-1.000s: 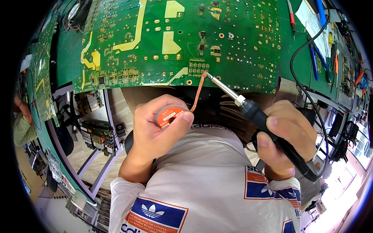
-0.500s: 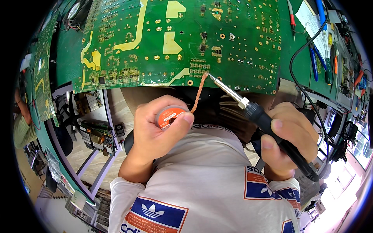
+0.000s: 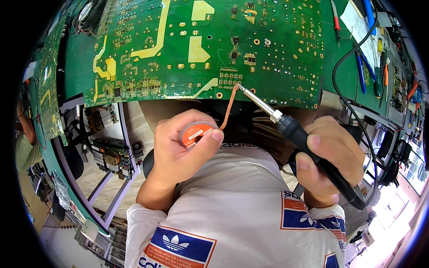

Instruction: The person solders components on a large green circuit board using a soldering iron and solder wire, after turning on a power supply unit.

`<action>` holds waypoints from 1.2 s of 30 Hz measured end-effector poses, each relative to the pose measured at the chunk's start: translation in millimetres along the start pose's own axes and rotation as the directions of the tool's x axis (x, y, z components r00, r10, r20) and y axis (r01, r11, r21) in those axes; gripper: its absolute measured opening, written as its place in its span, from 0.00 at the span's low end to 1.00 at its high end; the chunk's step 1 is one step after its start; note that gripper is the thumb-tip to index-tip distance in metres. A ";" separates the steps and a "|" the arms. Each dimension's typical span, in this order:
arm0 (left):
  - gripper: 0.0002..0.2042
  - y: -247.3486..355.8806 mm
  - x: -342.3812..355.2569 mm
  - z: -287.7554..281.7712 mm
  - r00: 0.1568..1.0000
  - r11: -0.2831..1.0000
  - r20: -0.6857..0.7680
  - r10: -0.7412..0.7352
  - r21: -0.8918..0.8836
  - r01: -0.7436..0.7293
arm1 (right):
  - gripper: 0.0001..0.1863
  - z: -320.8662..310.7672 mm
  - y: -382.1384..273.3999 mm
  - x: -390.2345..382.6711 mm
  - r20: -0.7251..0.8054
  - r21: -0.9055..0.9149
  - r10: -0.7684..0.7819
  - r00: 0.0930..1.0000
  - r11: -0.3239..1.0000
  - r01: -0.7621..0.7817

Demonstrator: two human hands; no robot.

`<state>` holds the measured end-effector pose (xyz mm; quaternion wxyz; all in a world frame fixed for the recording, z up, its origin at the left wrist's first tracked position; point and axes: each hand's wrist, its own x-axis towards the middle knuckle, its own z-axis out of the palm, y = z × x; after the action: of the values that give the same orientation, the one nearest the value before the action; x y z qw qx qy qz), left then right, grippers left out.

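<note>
A large green circuit board (image 3: 147, 67) with gold pads lies across the top of the view. Below its near edge, my left hand (image 3: 178, 143) is closed around a small round spool of desoldering braid (image 3: 195, 133) with an orange label. From the spool, a strip of copper braid (image 3: 229, 106) runs up to the board, its end resting by a cluster of small pads. My right hand (image 3: 333, 158) grips a black soldering iron (image 3: 295, 134) like a pen. The iron's metal tip meets the end of the braid, or comes very close to it.
The iron's black cord (image 3: 342, 85) loops along the right. Beyond it lie a red-handled probe (image 3: 336, 24), blue-handled pliers (image 3: 361, 67), papers (image 3: 353, 24) and other tools on the green bench mat (image 3: 342, 71). Another board (image 3: 50, 85) is at the left, near another person's arm (image 3: 27, 123).
The soldering iron has shifted slightly left and tilted a little, with my right hand following. My left hand, the spool and the braid look almost unmoved.
</note>
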<state>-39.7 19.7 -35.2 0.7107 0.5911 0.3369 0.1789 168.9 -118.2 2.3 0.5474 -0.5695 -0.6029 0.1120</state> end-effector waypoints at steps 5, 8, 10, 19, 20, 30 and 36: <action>0.03 -0.6 0.3 0.3 1.000 1.000 -0.001 0.007 0.020 -0.007 | 0.21 1.1 -2.1 -0.6 -0.034 0.016 -0.012 0.999 1.000 0.012; 0.03 -0.4 -0.4 0.4 1.000 1.000 -0.021 -0.013 0.003 0.013 | 0.20 1.5 -1.1 0.0 -0.036 0.014 -0.013 0.999 1.000 0.013; 0.03 -0.1 0.3 0.4 1.000 1.000 -0.014 -0.006 0.004 0.006 | 0.20 2.5 0.0 0.1 -0.035 0.011 -0.008 0.999 1.000 0.009; 0.03 0.5 -0.5 0.1 1.000 1.000 0.000 -0.004 0.026 0.004 | 0.19 2.1 -1.2 0.4 -0.031 0.004 0.005 1.000 1.000 -0.005; 0.03 0.3 -0.3 0.3 1.000 0.999 0.008 0.011 0.040 -0.012 | 0.18 1.8 -1.2 -0.2 -0.034 0.004 0.005 0.999 1.000 -0.005; 0.03 1.2 -0.5 1.6 1.000 1.000 0.016 -0.026 0.005 0.026 | 0.18 1.2 -0.2 2.3 -0.013 0.011 0.003 1.000 1.000 -0.002; 0.05 1.9 -0.1 4.7 0.997 0.998 0.044 -0.062 0.027 0.061 | 0.19 0.1 0.1 1.0 -0.031 0.013 -0.020 0.999 1.000 0.020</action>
<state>-36.2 16.7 -32.9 0.7156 0.5933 0.3413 0.1393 169.1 -117.3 2.7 0.5616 -0.5614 -0.5992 0.1017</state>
